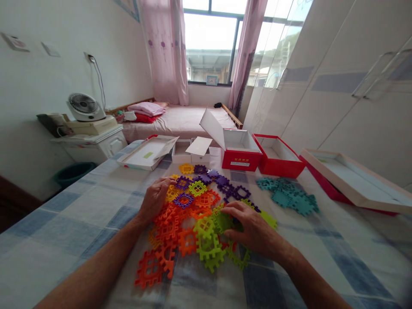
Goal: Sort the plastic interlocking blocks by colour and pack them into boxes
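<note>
A heap of flat plastic interlocking tiles with toothed edges lies on the table, sorted loosely by colour. My left hand (156, 199) rests at the heap's left side, fingers extended over yellow tiles (172, 194) and close to a purple tile (183, 183). Orange tiles (169, 227) spread below it. My right hand (252, 227) reaches in from the right, thumb and fingers around a lime-green tile (222, 222). More lime-green tiles (208, 246) lie left of that hand, partly overlapping orange ones. Dark purple tiles (225, 188) sit at the back of the heap.
A separate pile of teal tiles (294, 197) lies to the right. Along the table's back stand a white lid (144, 154), a small white box (182, 151), two red boxes (241, 162) (280, 165) and a large shallow lid (360, 182). A checked cloth (80, 240) covers the table.
</note>
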The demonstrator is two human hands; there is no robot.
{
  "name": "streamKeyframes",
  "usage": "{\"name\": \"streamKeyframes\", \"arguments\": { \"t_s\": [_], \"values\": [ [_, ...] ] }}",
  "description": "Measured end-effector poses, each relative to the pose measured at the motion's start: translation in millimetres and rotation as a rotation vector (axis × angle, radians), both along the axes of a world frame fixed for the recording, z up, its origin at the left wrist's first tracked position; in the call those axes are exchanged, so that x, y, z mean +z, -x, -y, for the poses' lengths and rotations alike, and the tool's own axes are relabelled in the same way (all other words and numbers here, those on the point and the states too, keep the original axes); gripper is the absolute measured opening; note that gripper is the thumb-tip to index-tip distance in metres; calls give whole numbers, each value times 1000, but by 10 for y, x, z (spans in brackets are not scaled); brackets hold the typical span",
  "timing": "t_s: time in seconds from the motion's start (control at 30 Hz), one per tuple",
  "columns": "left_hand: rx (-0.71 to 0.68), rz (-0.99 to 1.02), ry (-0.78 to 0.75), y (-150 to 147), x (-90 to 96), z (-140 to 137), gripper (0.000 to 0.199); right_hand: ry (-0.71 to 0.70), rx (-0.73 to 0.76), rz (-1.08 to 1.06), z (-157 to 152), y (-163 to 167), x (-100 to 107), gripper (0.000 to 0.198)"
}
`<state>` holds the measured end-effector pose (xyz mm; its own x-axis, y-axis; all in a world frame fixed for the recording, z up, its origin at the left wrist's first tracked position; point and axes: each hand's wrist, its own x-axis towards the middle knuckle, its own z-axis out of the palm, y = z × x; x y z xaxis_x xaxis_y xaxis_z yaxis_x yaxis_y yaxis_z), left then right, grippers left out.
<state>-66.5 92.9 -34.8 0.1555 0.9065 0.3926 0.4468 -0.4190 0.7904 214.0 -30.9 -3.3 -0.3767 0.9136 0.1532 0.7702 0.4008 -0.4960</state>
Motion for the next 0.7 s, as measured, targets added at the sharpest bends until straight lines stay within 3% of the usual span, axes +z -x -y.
{"name": "streamKeyframes", "arguments": {
  "t_s": [0.13, 0.3, 0.5, 0.7],
  "values": [
    [-5, -2, -3, -1, 9, 4, 47, -21, 21, 93, 25, 43, -26, 49],
    [3, 1, 6, -2, 8, 7, 47, -60, -99, 5, -20, -8, -18, 20],
    [-3, 22, 18, -6, 2, -4, 45, -55, -449, -189, -74, -269, 122, 31],
    [-4, 12, 40, -7, 24, 0, 45, 59, -494, -267, -141, -494, 48, 40]
  ]
}}
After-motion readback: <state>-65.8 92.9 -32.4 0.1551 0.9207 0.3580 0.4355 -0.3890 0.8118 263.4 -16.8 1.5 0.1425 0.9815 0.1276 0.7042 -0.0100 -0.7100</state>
